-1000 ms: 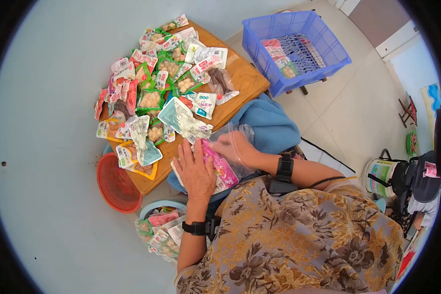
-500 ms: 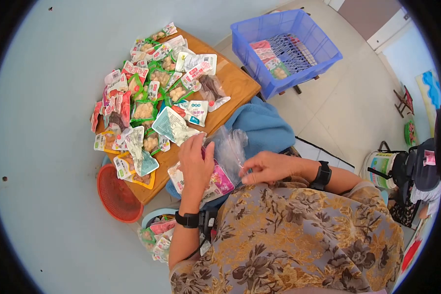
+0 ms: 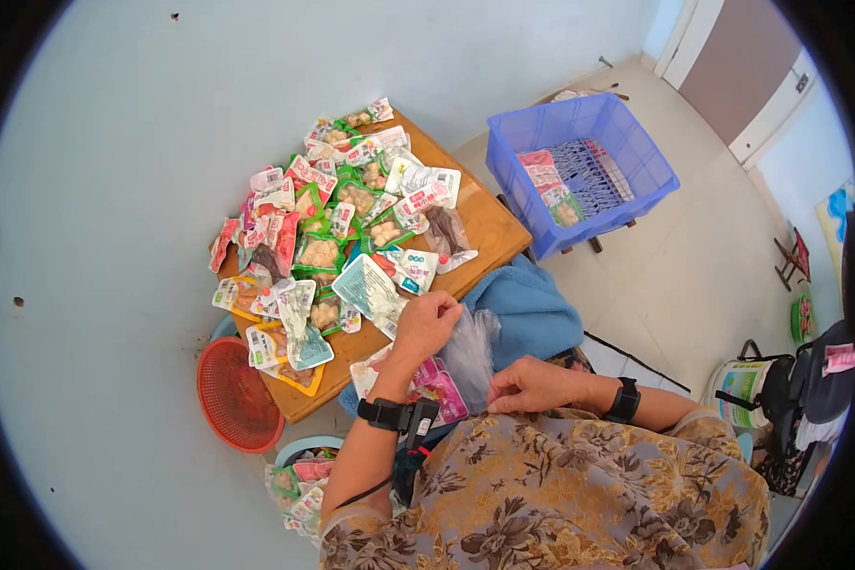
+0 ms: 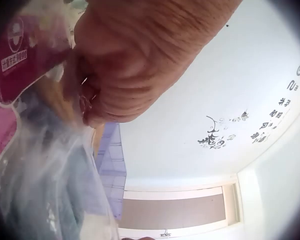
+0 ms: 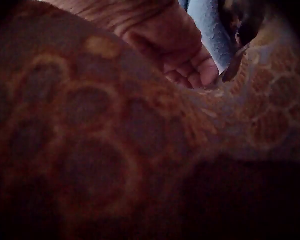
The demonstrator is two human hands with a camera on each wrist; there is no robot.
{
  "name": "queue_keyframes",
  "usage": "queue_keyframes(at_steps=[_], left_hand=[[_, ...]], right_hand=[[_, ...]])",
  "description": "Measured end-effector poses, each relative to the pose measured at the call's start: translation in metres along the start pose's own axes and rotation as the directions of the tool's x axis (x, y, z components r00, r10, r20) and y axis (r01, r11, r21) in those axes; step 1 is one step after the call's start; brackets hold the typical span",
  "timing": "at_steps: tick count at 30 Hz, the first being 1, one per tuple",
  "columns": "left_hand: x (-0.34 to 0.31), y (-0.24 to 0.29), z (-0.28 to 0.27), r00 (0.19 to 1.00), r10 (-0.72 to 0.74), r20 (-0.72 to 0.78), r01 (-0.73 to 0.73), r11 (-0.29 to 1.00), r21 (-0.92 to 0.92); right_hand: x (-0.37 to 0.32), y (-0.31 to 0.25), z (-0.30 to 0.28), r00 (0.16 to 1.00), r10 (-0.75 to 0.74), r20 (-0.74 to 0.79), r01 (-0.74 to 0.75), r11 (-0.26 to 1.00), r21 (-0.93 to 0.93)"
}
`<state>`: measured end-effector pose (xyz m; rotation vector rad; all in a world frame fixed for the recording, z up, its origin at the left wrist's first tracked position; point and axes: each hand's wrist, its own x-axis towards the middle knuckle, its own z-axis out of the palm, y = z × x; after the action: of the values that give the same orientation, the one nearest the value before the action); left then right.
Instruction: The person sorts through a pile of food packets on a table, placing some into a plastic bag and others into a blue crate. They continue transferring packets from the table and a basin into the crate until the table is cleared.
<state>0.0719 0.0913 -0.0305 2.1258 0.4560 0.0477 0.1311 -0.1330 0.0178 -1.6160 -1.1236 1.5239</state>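
A clear plastic bag [image 3: 467, 351] lies over the lap between the hands, with pink and white printed packets [image 3: 437, 388] in or under it. The left hand [image 3: 429, 326] pinches the bag's upper edge near the table edge; in the left wrist view the left hand [image 4: 127, 65] has curled fingers on the clear film [image 4: 75, 165]. At the bag's lower right edge the right hand [image 3: 534, 385] pinches the film with thumb and fingertips. The right wrist view is dark and shows the right hand [image 5: 165, 40] partly behind patterned cloth [image 5: 90, 150].
Many sealed food packets [image 3: 318, 252] cover the wooden table [image 3: 484, 223]. A blue crate [image 3: 579, 228] with a few packets stands at the upper right. Beside the table are a red basket [image 3: 220, 404], a light blue tub [image 3: 304, 445] with packets, and a blue cloth [image 3: 532, 309].
The left hand has left the pink packet and moved up to the bag's edge. The right hand has come out from the bag toward the body. The head view has also shifted.
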Motion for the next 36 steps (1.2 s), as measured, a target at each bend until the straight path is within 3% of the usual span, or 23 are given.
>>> queue_keyframes(at_steps=[1,3,5,6,8,9,11,13,14,15,17,20,27,30,32,33,36], left_hand=[[-0.002,-0.003,0.0,1.0,0.001,-0.005,-0.001,1.0,-0.002],[-0.009,-0.006,-0.003,0.998,-0.004,-0.069,-0.013,0.973,-0.23],[-0.028,0.009,-0.028,0.991,-0.03,-0.129,-0.014,0.945,-0.327],[-0.041,0.02,-0.044,0.982,-0.061,-0.179,-0.019,0.91,-0.415],[-0.071,0.035,-0.068,0.94,-0.044,-0.339,-0.129,0.874,-0.469],[-0.088,0.045,-0.079,0.921,-0.037,-0.389,-0.179,0.845,-0.504],[-0.119,0.058,-0.095,0.895,-0.036,-0.445,-0.231,0.815,-0.531],[-0.145,0.061,-0.105,0.8,-0.01,-0.6,-0.341,0.816,-0.467],[-0.156,0.056,-0.107,0.792,-0.015,-0.61,-0.342,0.817,-0.464],[-0.165,0.052,-0.108,0.772,-0.005,-0.636,-0.367,0.814,-0.451],[-0.179,0.046,-0.107,0.748,0.0,-0.663,-0.389,0.809,-0.44],[-0.19,0.032,-0.097,0.661,-0.019,-0.75,-0.453,0.787,-0.419],[-0.217,0.035,-0.087,0.674,-0.093,-0.733,-0.423,0.765,-0.486],[-0.223,0.04,-0.088,0.662,-0.017,-0.749,-0.453,0.788,-0.418],[-0.228,0.043,-0.089,0.682,-0.103,-0.724,-0.367,0.808,-0.461],[-0.228,0.039,-0.087,0.681,-0.102,-0.725,-0.365,0.811,-0.457],[-0.222,0.031,-0.084,0.696,-0.102,-0.711,-0.316,0.846,-0.43]], right_hand=[[0.0,0.002,0.003,0.998,-0.047,-0.034,0.046,0.999,-0.018],[-0.002,0.0,0.005,0.994,-0.091,-0.065,0.089,0.995,-0.044],[-0.005,-0.012,0.001,0.975,-0.203,-0.09,0.173,0.948,-0.267],[-0.009,-0.022,-0.001,0.975,-0.203,-0.087,0.173,0.947,-0.271],[-0.017,-0.05,-0.003,0.931,-0.347,-0.117,0.294,0.899,-0.325],[-0.018,-0.061,-0.002,0.931,-0.348,-0.11,0.296,0.896,-0.332],[-0.018,-0.08,0.0,0.823,-0.566,-0.053,0.505,0.771,-0.389],[-0.021,-0.105,0.001,0.79,-0.613,-0.02,0.546,0.718,-0.432],[-0.022,-0.115,0.001,0.757,-0.654,0.007,0.579,0.665,-0.471],[-0.022,-0.123,0.0,0.756,-0.655,0.019,0.585,0.661,-0.47],[-0.022,-0.134,-0.002,0.678,-0.734,0.042,0.584,0.504,-0.637],[-0.016,-0.138,-0.002,0.659,-0.75,0.054,0.538,0.421,-0.731],[-0.009,-0.121,0.004,0.657,-0.753,0.031,0.488,0.394,-0.779],[-0.009,-0.121,0.001,0.583,-0.812,0.028,0.497,0.329,-0.803],[-0.004,-0.118,0.0,0.498,-0.867,-0.006,0.564,0.329,-0.758],[-0.002,-0.113,0.0,0.495,-0.869,-0.006,0.567,0.328,-0.755],[0.006,-0.104,-0.003,0.525,-0.845,-0.103,0.552,0.43,-0.714]])
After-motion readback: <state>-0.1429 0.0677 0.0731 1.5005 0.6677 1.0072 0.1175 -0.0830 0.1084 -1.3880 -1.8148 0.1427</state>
